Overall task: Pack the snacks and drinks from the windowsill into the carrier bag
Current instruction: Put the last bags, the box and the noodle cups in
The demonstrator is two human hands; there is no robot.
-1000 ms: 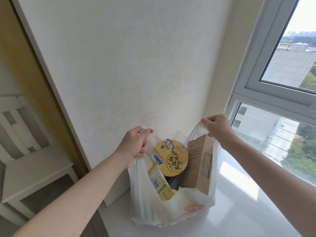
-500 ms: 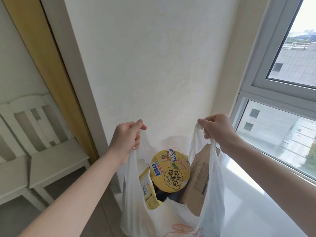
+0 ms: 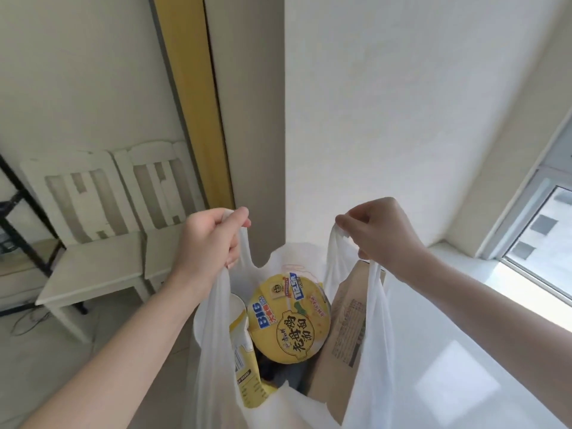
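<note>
A white plastic carrier bag (image 3: 396, 351) hangs between my hands, its mouth pulled wide. My left hand (image 3: 210, 243) grips the left handle loop; my right hand (image 3: 380, 233) grips the right handle loop. Inside, a round yellow instant-noodle bowl (image 3: 288, 320) lies tilted with its lid facing me. A yellow and white carton (image 3: 244, 351) stands to its left, and a brown cardboard box (image 3: 343, 342) leans at its right. Something dark sits lower in the bag, mostly hidden.
The white windowsill (image 3: 464, 351) runs under and right of the bag, with the window (image 3: 544, 243) at far right. A white wall corner (image 3: 284, 150) rises straight behind. Two white slatted chairs (image 3: 102, 227) stand on the floor at left, beside a black frame (image 3: 28, 218).
Both hands have lifted the bag by its handles and carried it leftward toward the sill's end. The view has swung left; the chairs and floor now show more, the window less.
</note>
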